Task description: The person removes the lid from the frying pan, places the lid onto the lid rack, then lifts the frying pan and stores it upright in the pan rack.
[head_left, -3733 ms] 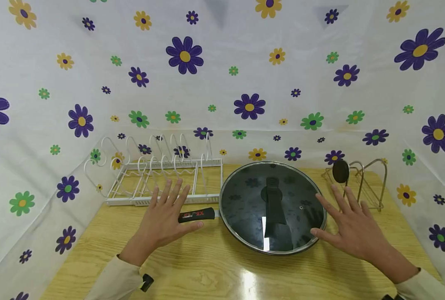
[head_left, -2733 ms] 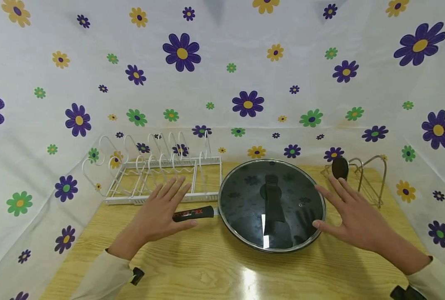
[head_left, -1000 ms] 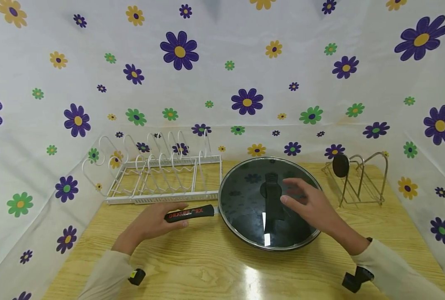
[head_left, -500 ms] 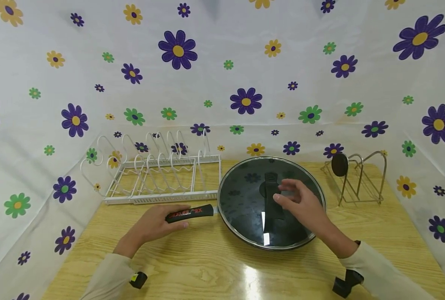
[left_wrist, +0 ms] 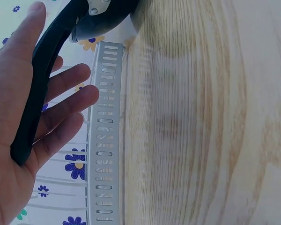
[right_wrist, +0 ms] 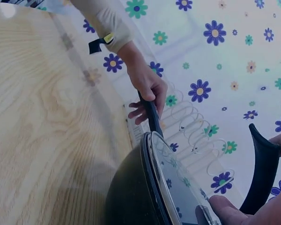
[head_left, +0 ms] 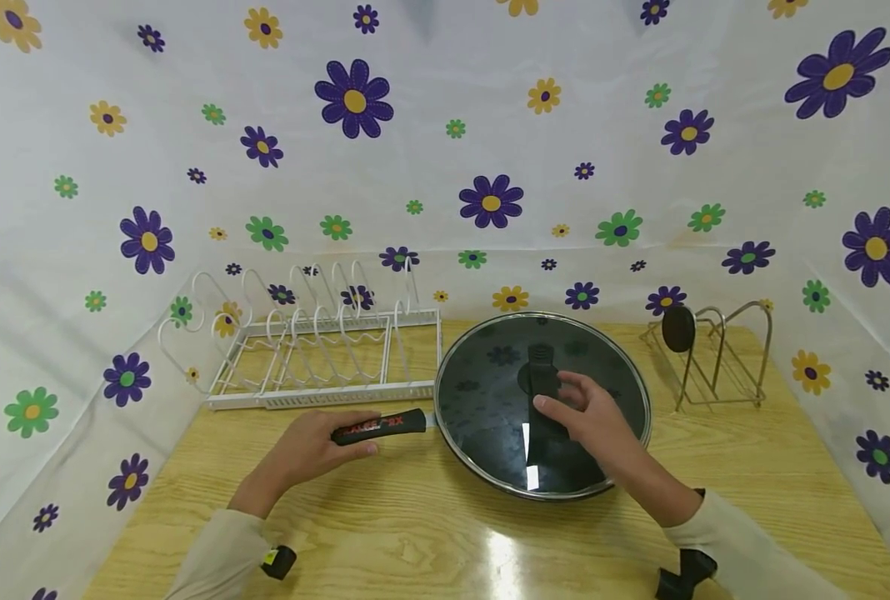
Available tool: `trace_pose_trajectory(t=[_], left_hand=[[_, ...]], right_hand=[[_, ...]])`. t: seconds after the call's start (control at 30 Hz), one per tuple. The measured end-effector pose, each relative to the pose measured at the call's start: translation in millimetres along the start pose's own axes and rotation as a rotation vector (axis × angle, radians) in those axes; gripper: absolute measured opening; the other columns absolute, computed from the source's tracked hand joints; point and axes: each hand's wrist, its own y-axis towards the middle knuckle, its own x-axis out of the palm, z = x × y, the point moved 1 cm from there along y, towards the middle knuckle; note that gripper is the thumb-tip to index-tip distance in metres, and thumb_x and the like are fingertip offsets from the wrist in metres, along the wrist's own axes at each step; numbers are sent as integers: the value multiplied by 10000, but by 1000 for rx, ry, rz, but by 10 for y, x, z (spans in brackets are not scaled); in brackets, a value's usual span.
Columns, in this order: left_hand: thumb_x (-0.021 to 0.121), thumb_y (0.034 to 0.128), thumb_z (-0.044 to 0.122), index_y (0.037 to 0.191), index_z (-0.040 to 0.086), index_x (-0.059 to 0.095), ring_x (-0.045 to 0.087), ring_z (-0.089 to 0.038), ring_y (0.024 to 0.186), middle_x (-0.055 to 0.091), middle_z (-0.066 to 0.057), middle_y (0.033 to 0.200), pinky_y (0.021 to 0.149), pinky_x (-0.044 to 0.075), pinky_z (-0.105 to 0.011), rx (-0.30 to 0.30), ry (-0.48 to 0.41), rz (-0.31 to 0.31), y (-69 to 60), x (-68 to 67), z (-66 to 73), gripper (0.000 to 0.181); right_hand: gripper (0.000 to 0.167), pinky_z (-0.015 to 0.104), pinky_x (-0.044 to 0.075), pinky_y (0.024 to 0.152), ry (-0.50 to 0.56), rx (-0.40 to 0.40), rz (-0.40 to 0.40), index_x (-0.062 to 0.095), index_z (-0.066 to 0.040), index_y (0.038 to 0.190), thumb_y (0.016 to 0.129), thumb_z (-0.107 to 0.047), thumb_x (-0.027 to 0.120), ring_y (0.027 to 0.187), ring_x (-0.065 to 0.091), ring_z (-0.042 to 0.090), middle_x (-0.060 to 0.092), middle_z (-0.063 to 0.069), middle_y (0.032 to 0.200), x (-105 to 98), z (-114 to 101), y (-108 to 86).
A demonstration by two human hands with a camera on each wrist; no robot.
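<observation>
A pan point(right_wrist: 126, 192) with a glass lid point(head_left: 482, 442) stands on the table, its black handle point(head_left: 385, 425) pointing left. My left hand point(head_left: 302, 450) is around that handle; in the left wrist view the handle point(left_wrist: 37, 89) lies against the palm, with the fingers loosely bent and apart from it. Over the lid, my right hand point(head_left: 602, 429) has its thumb and fingers either side of the upright black lid handle point(head_left: 541, 367). In the right wrist view a finger meets the lid handle point(right_wrist: 266, 164), while the thumb is low beside it, not closed on it.
A white wire rack point(head_left: 340, 393) stands at the back left, just behind the pan's handle. At the back right is a metal wire stand point(head_left: 722, 358) with a dark oval piece point(head_left: 678, 328). A flowered sheet point(head_left: 430, 150) surrounds the wooden table point(head_left: 385, 533).
My right hand has come in from the right of the pan to the lid handle. My left hand has lowered to the pan's handle. The pan and lid look unmoved.
</observation>
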Motion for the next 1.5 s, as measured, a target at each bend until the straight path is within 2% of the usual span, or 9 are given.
trace_pose_trajectory(t=[0.13, 0.27, 0.4, 0.5, 0.7, 0.93, 1.07, 1.23, 1.5], left_hand=[[713, 907, 541, 1372, 202, 668, 421, -8, 552, 683, 108, 840, 616, 388, -271, 13, 2, 4, 4, -6, 15, 578], [728, 898, 532, 1363, 193, 676, 421, -1, 548, 682, 110, 830, 614, 393, -263, 27, 1, 19, 6, -10, 24, 578], [731, 901, 520, 1362, 187, 676, 412, 1, 535, 662, 126, 795, 605, 390, -259, 34, -4, 23, 7, -15, 25, 572], [724, 906, 521, 1365, 192, 675, 403, 2, 524, 640, 143, 762, 600, 386, -257, 34, -5, 21, 10, -18, 23, 567], [719, 907, 527, 1368, 198, 674, 413, 0, 529, 688, 104, 822, 603, 391, -261, 26, -4, 25, 6, -14, 10, 568], [723, 908, 517, 1369, 191, 674, 422, 1, 533, 743, 32, 953, 603, 393, -264, 19, -24, 27, -5, -5, 5, 567], [722, 914, 508, 1368, 184, 675, 403, -10, 504, 728, 49, 919, 558, 379, -253, 5, -62, 19, -11, 5, 0, 559], [703, 938, 492, 1370, 171, 672, 399, -13, 494, 740, 34, 960, 551, 380, -254, 2, -88, 17, -8, 19, -11, 539], [686, 953, 485, 1369, 165, 673, 401, -5, 516, 747, -53, 1165, 583, 383, -258, 8, -73, 21, 0, 23, -6, 525]], right_hand=[[772, 587, 428, 1085, 79, 25, -20, 267, -25, 1589, 1003, -350, 652, 1385, 489, 400, 406, 275, 1559, 40, 13, 15], [798, 516, 483, 1054, 197, 23, -47, 191, 15, 1601, 1020, -300, 637, 1191, 664, 331, 479, 293, 1491, 73, 16, 25], [853, 447, 536, 996, 256, 24, -62, 123, 23, 1610, 1016, -294, 646, 1068, 723, 249, 450, 304, 1498, 101, 22, 36], [881, 430, 543, 987, 306, 22, -82, 71, 17, 1614, 1014, -271, 649, 1033, 733, 223, 525, 273, 1442, 121, 27, 41], [879, 359, 573, 927, 517, 13, -164, -9, -2, 1606, 1017, -140, 629, 983, 742, 152, 678, 171, 1299, 139, 39, 43], [946, 374, 584, 902, 610, 48, -202, -121, -37, 1607, 1025, -126, 619, 981, 742, 160, 718, 93, 1217, 163, 5, 38], [967, 352, 586, 892, 654, 54, -222, -177, -35, 1595, 1031, -100, 605, 975, 740, 152, 720, 100, 1204, 170, -23, 21], [896, 264, 592, 820, 668, 44, -222, -128, -6, 1599, 1042, -63, 572, 889, 743, 114, 726, 55, 1156, 167, -44, 5], [689, 234, 588, 793, 641, 34, -189, 129, 47, 1580, 1048, -51, 555, 836, 725, 94, 684, 69, 1176, 195, -57, -2]])
